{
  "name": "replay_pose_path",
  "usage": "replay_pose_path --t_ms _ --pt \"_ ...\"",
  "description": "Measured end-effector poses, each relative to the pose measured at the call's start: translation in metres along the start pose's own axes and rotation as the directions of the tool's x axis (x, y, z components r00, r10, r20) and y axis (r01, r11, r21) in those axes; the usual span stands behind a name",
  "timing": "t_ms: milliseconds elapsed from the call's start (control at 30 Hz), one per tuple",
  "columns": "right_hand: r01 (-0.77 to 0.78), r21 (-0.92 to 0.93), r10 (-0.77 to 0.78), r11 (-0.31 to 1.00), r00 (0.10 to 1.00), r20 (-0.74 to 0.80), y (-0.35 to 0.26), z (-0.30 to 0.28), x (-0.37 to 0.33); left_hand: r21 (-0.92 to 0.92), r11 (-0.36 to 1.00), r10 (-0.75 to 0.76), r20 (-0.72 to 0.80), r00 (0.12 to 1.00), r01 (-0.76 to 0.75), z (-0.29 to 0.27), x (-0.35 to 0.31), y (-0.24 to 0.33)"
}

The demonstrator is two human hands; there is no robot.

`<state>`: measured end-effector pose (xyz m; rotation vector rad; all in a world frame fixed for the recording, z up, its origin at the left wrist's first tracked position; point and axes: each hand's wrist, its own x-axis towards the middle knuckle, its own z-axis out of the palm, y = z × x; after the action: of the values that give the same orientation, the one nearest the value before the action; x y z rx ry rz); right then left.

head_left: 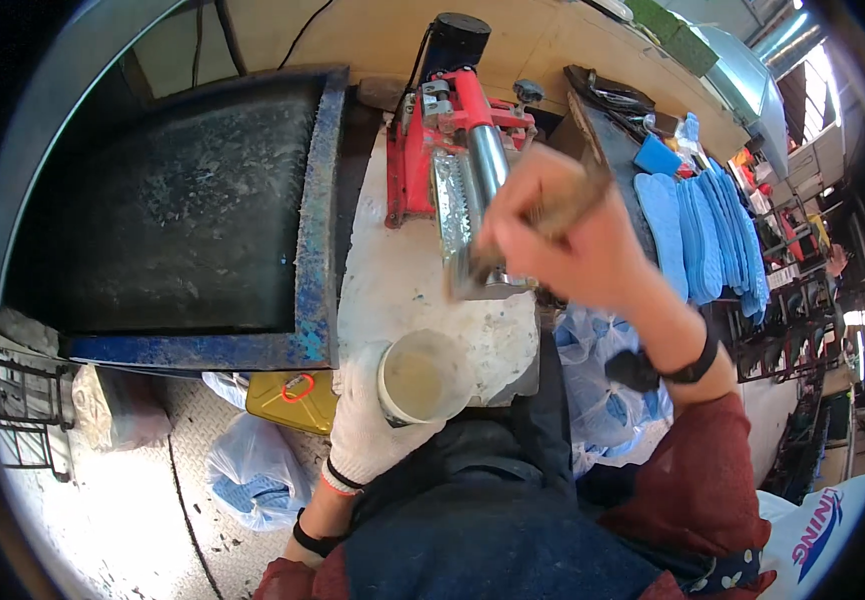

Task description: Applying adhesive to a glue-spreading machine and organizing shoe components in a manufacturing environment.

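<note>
My left hand (365, 440), in a white knit glove, is wrapped round a small white tub (423, 375) with a pale, cloudy layer inside. It is held above my lap, by the near end of the whitish work surface. Bare and smeared by motion, my right hand (568, 235) is closed round the handle of a brush (578, 205). The brush's blurred head reaches down by the lower end of the shiny metal roller (488, 160) of a red machine (418, 170). Whether the bristles touch the roller I cannot tell.
A dark, blue-edged bench (319, 240) stands at the left. Light-blue shoe insoles (698, 240) are stacked at the right, above clear bags (598, 380) of blue pieces. On the floor at the left are a yellow can (288, 402) and another plastic bag (258, 470).
</note>
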<state>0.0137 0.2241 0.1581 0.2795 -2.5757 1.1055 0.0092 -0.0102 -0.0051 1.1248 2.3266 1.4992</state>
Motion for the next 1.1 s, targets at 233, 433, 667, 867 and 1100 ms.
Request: replay_pose_path --t_ms 233,433,667,867,1100 --pt "-0.007 -0.105 0.05 0.994 0.91 0.412 0.001 0.076 -0.095 -0.057 0.998 0.012 -0.005 1.0 -0.013 0.011 0.001 0.003" --pt "-0.075 -0.004 0.075 0.997 0.992 0.102 0.017 0.063 -0.117 -0.119 0.993 -0.016 0.037 0.999 0.02 0.018 0.007 0.015" --pt "0.1 0.24 0.03 0.966 0.875 -0.484 0.014 0.049 -0.123 -0.123 0.991 -0.047 0.053 0.997 0.053 0.02 0.009 0.012" --pt "-0.069 -0.122 -0.038 0.99 0.707 -0.706 0.037 0.037 -0.129 -0.112 0.982 -0.152 0.006 0.988 0.152 0.018 0.004 0.009" --pt "-0.103 0.116 0.155 0.988 0.667 -0.729 0.056 0.033 -0.131 -0.132 0.982 -0.137 0.02 0.99 0.139 0.021 0.006 0.008"
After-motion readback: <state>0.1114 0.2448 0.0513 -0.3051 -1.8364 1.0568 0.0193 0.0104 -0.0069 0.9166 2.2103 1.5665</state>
